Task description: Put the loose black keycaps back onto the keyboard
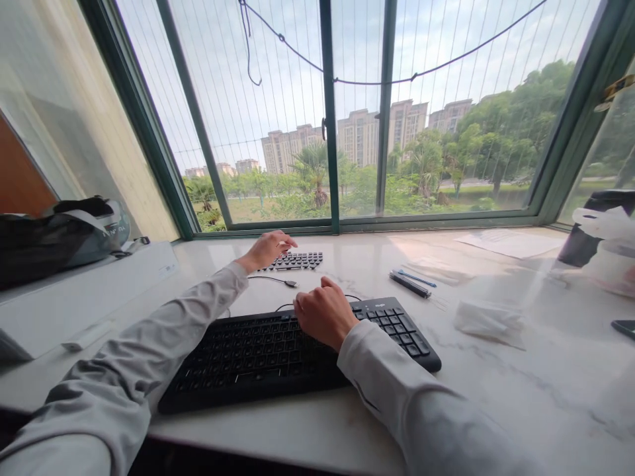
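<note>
A black full-size keyboard [238,360] lies on the white marble sill in front of me. My right hand [323,315] rests on its upper middle with the fingers curled down onto the keys and the far edge. My left hand [268,248] reaches further back to a small black keypad [296,260] near the window, with its fingers on the keypad's left end. A thin cable [278,280] with a plug lies between the two. Both arms wear light grey sleeves.
A black and grey bag [59,235] sits at the left on a white board. Two pens [411,282] and a crumpled tissue [489,320] lie to the right. Papers [510,242], a dark container [595,225] and a phone edge [626,327] are at the far right. The window frame [330,132] stands behind.
</note>
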`<state>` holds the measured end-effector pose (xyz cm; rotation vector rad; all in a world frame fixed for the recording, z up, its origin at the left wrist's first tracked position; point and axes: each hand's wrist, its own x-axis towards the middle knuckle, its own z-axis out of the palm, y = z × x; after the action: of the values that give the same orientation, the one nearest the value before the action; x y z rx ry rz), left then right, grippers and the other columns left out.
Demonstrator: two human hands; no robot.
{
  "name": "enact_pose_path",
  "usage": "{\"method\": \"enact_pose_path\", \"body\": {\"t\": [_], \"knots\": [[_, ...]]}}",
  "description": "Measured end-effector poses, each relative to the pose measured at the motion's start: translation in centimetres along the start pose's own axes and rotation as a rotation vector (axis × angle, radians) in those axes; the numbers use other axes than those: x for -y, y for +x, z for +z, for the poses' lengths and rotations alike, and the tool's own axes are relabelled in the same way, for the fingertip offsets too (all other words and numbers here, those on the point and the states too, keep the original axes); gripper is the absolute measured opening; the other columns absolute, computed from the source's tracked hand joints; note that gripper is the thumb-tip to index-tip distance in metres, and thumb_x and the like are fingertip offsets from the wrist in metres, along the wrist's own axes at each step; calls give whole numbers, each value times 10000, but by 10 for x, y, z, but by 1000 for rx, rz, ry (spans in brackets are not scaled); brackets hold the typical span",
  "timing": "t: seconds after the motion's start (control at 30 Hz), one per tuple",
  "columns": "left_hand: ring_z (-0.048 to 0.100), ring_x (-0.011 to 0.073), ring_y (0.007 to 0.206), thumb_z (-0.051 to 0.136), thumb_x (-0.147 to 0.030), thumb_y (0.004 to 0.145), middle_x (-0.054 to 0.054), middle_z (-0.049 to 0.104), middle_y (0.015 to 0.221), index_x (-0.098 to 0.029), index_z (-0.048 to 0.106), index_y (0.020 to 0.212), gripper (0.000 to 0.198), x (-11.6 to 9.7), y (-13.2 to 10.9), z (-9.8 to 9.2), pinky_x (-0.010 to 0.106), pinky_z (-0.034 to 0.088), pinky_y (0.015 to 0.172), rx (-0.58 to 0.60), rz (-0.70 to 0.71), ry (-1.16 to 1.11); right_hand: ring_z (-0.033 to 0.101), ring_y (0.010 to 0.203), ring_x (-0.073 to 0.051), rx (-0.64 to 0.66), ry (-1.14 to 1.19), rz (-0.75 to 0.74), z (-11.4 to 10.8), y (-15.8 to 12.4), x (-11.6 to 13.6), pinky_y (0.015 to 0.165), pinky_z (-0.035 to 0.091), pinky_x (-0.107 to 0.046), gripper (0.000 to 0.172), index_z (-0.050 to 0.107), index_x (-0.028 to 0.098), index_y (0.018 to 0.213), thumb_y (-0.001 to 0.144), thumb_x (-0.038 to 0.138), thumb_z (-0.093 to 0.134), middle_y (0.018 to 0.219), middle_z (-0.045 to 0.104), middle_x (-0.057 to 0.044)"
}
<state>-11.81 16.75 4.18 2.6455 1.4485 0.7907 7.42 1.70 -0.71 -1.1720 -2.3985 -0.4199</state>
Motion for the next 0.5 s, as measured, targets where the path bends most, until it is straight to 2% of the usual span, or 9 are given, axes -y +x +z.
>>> {"method": "enact_pose_path", "body": {"t": [0.1, 0.17, 0.23, 0.33, 0.43, 0.5], "knots": [[624, 147, 787, 515, -382, 861, 60, 665, 1042, -183, 645, 1089, 330, -13, -44, -18, 270, 506, 713, 89, -75, -161, 603, 584, -146, -31, -21, 65, -2, 0, -2, 816, 295, -328, 372, 690, 166, 721, 907, 260, 381, 656, 690, -78], [610, 168, 915, 550, -370, 844, 73, 649, 1105, -175, 633, 1108, 338, -19, -66, -24, 291, 506, 789, 135, -38, -301, 600, 578, -148, -41, -35, 89, -2, 0, -2, 814, 295, -329, 403, 692, 172, 712, 920, 270, 361, 646, 688, -75], [602, 172, 959, 560, -352, 843, 94, 644, 1114, -163, 621, 1117, 339, -24, -83, -23, 302, 503, 814, 169, -13, -437, 598, 574, -148, -37, -47, 87, 0, 0, -1, 798, 296, -326, 417, 690, 176, 697, 925, 277, 357, 632, 684, -72], [622, 162, 919, 614, -321, 810, 89, 676, 994, -162, 598, 1145, 371, -28, -96, -12, 316, 496, 834, 217, 5, -579, 606, 599, -149, -25, -52, 67, 2, 0, 2, 769, 294, -317, 397, 696, 183, 733, 927, 296, 369, 649, 690, -69], [631, 159, 898, 658, -288, 774, 77, 684, 930, -161, 593, 1145, 398, -32, -103, -2, 332, 486, 857, 319, 15, -693, 619, 644, -145, -15, -33, 70, 4, 0, 4, 785, 281, -314, 347, 696, 207, 930, 940, 349, 379, 704, 708, -62], [631, 158, 888, 666, -278, 769, 81, 684, 937, -161, 578, 1164, 420, -35, -106, 1, 331, 486, 844, 335, 10, -773, 623, 659, -143, -25, -18, 67, 5, 1, 4, 797, 271, -312, 333, 655, 234, 1067, 939, 401, 396, 739, 719, -54]]}}
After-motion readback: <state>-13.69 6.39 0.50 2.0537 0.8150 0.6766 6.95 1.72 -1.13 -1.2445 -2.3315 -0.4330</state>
